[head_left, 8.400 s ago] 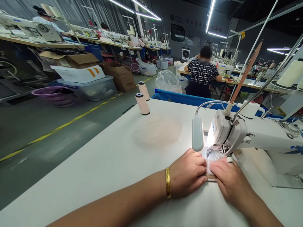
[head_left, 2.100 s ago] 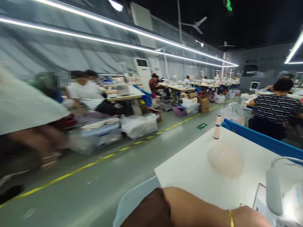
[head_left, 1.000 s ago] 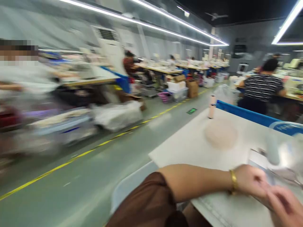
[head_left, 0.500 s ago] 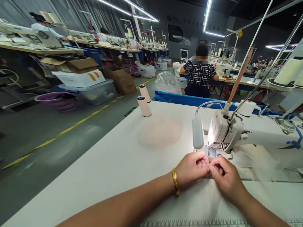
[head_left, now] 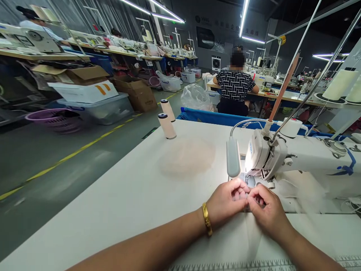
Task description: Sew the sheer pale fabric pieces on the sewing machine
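My left hand (head_left: 228, 201), with a gold bangle at the wrist, is closed in a pinch just in front of the sewing machine (head_left: 263, 152). Against its fingertips, my right hand (head_left: 270, 212) pinches too. Between them they grip thin sheer fabric (head_left: 252, 235), which hangs faintly down toward the table's near edge; the pinched edge is mostly hidden by fingers. More pale sheer fabric (head_left: 306, 190) lies under the machine arm, right of my right hand. The lit needle area is right behind my fingertips. A flat pale beige sheer piece (head_left: 187, 156) rests on the table to the left.
Two thread cones (head_left: 167, 126) stand at the table's far left edge. A grey lamp (head_left: 233, 157) hangs beside the machine head. A ruler strip (head_left: 225, 265) runs along the near edge. Beyond the blue cloth (head_left: 208, 116), a co-worker (head_left: 235, 86) sits with their back to me.
The view has turned slightly to the right, so the surroundings sit further left. Both hands keep their pinch at nearly the same place before the machine, with only slight finger movement.
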Available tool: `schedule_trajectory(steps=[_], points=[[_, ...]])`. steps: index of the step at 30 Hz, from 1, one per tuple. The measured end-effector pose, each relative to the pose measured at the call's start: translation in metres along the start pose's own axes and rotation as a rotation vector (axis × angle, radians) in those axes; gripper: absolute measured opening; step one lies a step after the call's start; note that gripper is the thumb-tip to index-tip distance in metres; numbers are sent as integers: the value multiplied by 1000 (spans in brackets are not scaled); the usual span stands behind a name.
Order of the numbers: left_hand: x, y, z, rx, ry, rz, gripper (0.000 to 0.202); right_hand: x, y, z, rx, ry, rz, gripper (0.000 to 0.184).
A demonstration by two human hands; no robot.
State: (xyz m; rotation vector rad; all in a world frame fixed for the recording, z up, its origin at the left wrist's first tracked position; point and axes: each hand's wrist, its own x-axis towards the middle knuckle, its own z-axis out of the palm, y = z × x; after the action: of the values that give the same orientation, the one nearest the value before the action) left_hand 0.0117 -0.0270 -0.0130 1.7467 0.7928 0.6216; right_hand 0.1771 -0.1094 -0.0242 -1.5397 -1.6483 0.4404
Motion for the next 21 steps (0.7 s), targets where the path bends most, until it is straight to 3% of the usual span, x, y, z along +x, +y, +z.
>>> schedule_trajectory(steps=[6,10,14,16,18,21], points=[[-1,-1,-7,-52,-124,-52,27,1,0,-1,-37,33,32,18],[3,2,-8,357,-18,79,26,6,3,3,-136,3,51,17],[7,3,-4,667,38,111,15,14,5,6,-259,-23,26,15],[6,0,-3,709,107,217,5,18,5,6,-306,-19,49,15],[4,-6,-2,750,169,417,4,19,5,6,-335,-13,89,15],[2,-15,-2,825,182,693,24,18,6,5,-333,-9,112,13]])
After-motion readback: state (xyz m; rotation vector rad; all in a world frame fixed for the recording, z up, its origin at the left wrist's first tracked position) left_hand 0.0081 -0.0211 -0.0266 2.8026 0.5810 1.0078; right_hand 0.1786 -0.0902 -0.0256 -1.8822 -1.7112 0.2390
